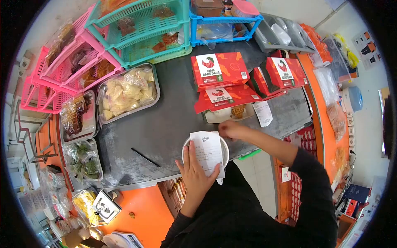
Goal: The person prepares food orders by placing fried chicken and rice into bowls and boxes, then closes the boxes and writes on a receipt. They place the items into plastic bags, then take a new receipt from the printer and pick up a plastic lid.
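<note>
A round white bowl sits near the table's front edge, partly covered by a printed paper receipt. My left hand lies over the receipt and the bowl's near left side, fingers stretched and thumb apart. Just beyond the bowl's right rim is my right hand, with its fingers curled in; whatever they hold, if anything, is hidden. Behind it stands an open red food box with white rice and a brown fried piece inside. A second receipt lies right of that box.
Closed red boxes stand behind, with more red boxes to their right. A black pen lies left of the bowl. Trays of bagged food line the left side, below pink and green baskets.
</note>
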A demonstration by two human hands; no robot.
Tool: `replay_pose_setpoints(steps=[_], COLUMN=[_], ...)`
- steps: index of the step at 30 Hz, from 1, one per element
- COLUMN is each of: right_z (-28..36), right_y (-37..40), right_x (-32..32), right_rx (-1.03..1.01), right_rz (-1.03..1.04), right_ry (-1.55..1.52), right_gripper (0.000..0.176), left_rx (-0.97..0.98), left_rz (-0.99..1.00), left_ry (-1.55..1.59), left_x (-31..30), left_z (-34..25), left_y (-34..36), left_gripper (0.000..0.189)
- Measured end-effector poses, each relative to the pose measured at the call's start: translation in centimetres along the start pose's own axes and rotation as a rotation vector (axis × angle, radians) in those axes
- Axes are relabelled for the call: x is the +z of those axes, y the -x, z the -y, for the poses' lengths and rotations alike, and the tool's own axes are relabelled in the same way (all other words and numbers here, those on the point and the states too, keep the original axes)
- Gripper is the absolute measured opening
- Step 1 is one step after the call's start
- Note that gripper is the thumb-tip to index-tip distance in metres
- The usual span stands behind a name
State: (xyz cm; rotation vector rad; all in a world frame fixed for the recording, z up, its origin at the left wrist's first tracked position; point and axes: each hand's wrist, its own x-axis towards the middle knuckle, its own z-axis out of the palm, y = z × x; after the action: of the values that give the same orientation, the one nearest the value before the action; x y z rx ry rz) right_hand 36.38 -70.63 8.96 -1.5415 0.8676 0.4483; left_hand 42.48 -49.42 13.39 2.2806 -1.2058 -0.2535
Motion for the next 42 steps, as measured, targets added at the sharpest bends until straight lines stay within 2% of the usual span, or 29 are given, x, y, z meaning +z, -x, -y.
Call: replay_pose_setpoints(steps=[1, 2, 4, 8, 10, 11, 13, 14, 15, 16, 17, 18, 20, 21, 22, 24, 25, 26, 28, 33, 34, 36, 38, 40, 42], right_z=[1.1, 1.9, 2.8, 3.1, 2.2, 1.6, 0.2, -0.7, -1.2, -1.7, -2.1, -1.6, -0.7, -0.4, -0.4, -0.6, -0.7, -0.7, -0.9, -1.5, -1.9, -3.3, -5.1, -7.0, -10.4], right_y=[1.6, 2.9, 4.6, 4.3, 3.7, 3.9, 4.6, 4.6, 4.7, 4.9, 5.2, 5.5, 6.0, 6.2, 6.2, 6.3, 6.2, 6.2, 6.1, 7.0, 7.6, 9.8, 13.0, 16.5, 18.9], right_x=[0.7, 1.6, 3.6, 5.8, 5.9, 5.9, 6.0, 6.3, 6.8, 7.3, 7.9, 8.2, 8.5, 8.4, 8.2, 7.9, 7.7, 7.6, 7.4, 7.8, 7.5, 6.6, 4.9, 2.1, -1.4], right_rx=[0.008, 0.011, -0.539, -0.504, -0.398, -0.395, -0.530, -0.529, -0.487, -0.443, -0.436, -0.432, -0.348, -0.309, -0.307, -0.304, -0.302, -0.289, -0.276, -0.199, -0.171, -0.265, -0.189, -0.148, -0.135], right_rz=[-0.261, -0.259, -0.730, -0.678, -0.546, -0.547, -0.539, -0.536, -0.471, -0.405, -0.337, -0.334, -0.296, -0.273, -0.272, -0.217, -0.213, -0.160, -0.105, -0.083, -0.079, -0.128, -0.161, -0.264, -0.450], right_ry=[-0.070, -0.070, -0.097, 0.020, -0.182, -0.180, -0.592, -0.588, -0.712, -0.837, -0.828, -0.828, -0.678, -0.698, -0.697, -0.699, -0.697, -0.733, -0.769, -0.825, -0.825, -0.755, -0.827, -0.987, -0.984], right_gripper=[0.033, 0.033, 0.031, 0.036, 0.031, 0.031, 0.041, 0.041, 0.045, 0.050, 0.059, 0.059, 0.064, 0.065, 0.065, 0.065, 0.065, 0.065, 0.064, 0.064, 0.064, 0.063, 0.061, 0.061, 0.063], left_rx=[-0.052, -0.106, -0.114, -0.107, -0.081, -0.058, -0.051, -0.044, -0.049, -0.068, -0.087, -0.092, -0.112, -0.256, -0.258, -0.574, -0.614, -0.616, -0.705, -0.784, -0.769, -0.608, -0.538, -0.450, -0.393], left_rz=[0.023, 0.041, 0.063, 0.079, 0.062, 0.042, 0.051, 0.059, 0.060, 0.075, 0.089, 0.090, -0.252, -0.260, -0.260, -0.046, 0.095, 0.092, 0.274, 0.287, 0.309, 0.305, 0.374, 0.442, 0.529], left_ry=[0.034, 0.068, 0.049, 0.019, 0.013, 0.007, 0.014, 0.017, 0.018, 0.080, 0.141, 0.141, 0.539, 0.753, 0.754, 1.391, 1.564, 1.563, 1.570, 1.496, 1.502, 1.479, 1.432, 1.257, 1.298], left_x=[-0.3, -0.4, -0.6, -0.5, -0.2, -0.2, -0.2, -0.2, -0.4, -0.6, -0.7, -0.5, 0.3, 0.3, 0.4, 0.9, 1.2, 1.6, 2.1, 2.6, 2.3, 1.2, 0.5, 2.2, 5.8], left_z=[-0.2, -0.3, -0.5, -0.5, -0.5, -0.4, -0.3, -0.2, -0.1, 0.0, 0.1, 0.5, 1.4, 1.7, 2.3, 3.9, 4.7, 5.4, 6.1, 6.1, 5.3, 2.2, -2.6, -6.7, -11.4], left_y=[0.0, -0.2, -0.4, -0.2, 0.0, 0.1, 0.1, 0.1, 0.2, 0.2, 0.2, 0.4, 1.0, 1.2, 1.0, 0.6, 0.5, 0.6, 0.9, 2.0, 2.2, 2.4, 1.4, 0.9, -0.5], left_gripper=[0.091, 0.095, 0.098, 0.103, 0.102, 0.102, 0.101, 0.101, 0.101, 0.101, 0.102, 0.102, 0.103, 0.101, 0.101, 0.098, 0.092, 0.092, 0.084, 0.082, 0.082, 0.084, 0.086, 0.088, 0.087])
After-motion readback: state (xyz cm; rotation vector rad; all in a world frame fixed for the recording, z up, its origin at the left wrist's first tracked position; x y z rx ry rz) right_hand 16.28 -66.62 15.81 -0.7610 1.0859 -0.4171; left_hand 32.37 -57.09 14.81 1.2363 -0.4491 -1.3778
